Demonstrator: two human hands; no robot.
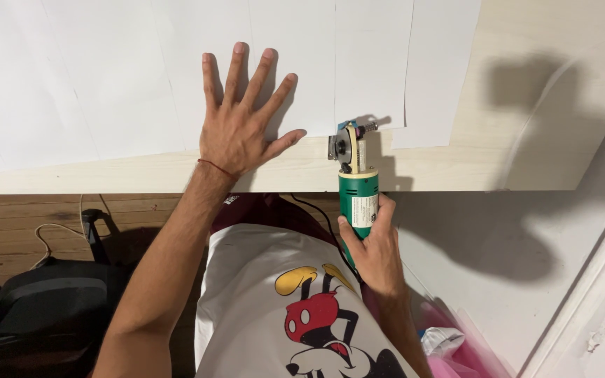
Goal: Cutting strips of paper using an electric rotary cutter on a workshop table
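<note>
Your right hand [376, 255] grips the green cutter [356, 178]; your left hand [236, 133] lies spread flat on white sheets [106, 70]; a bag [43, 301] sits below.

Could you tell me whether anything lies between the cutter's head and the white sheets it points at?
Nothing visible does: the green electric cutter in the right hand sits at the sheets' near edge; the left hand lies flat beside.

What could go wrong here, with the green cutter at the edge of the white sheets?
The left hand lies flat on the white sheets, its thumb close to the cutter head, so a slip might reach it. The right hand alone holds the cutter. Its black cord hangs near the body and could snag.
</note>
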